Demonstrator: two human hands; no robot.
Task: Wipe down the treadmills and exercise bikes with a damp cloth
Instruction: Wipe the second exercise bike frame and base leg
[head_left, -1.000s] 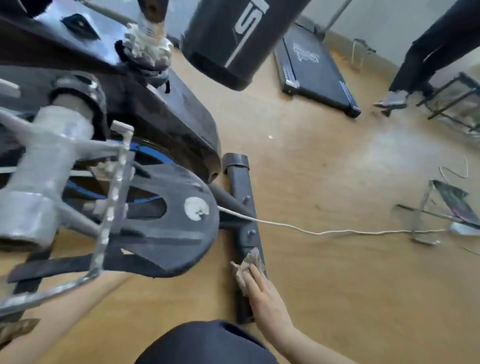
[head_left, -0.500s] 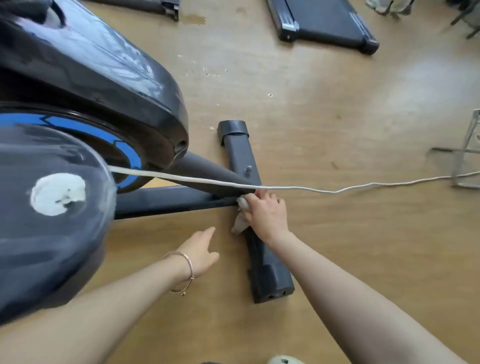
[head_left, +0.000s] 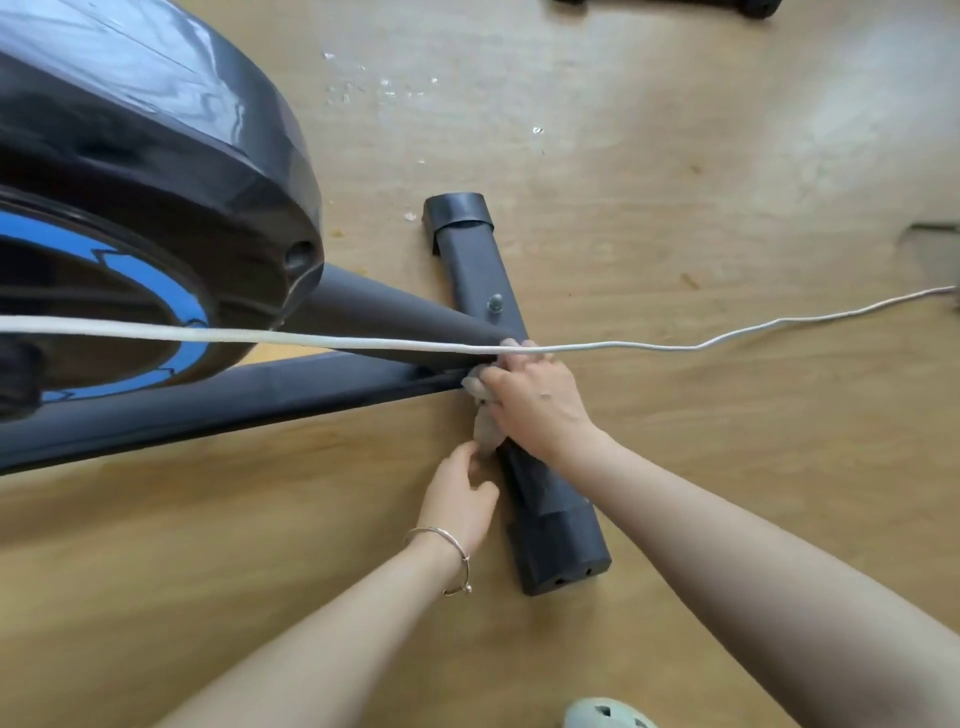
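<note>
- Head view — one black exercise bike with a blue-ringed flywheel cover (head_left: 156, 218), one grey crumpled cloth (head_left: 486, 434), two bare hands.
- The right hand (head_left: 535, 402) curls its fingers round the cloth and presses it on the bike's black floor bar (head_left: 480, 270).
- The left hand (head_left: 460, 501), with a thin silver bangle (head_left: 448, 540) at the wrist, has curled fingers at the cloth's hanging end — whether it pinches or only touches, I cannot tell.
- One white cord (head_left: 649, 345) crosses in front of the right fingertips.

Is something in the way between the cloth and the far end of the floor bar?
Yes. A white cord crosses over the bar at the fingertips of the right hand, which holds the cloth on the bar.
</note>
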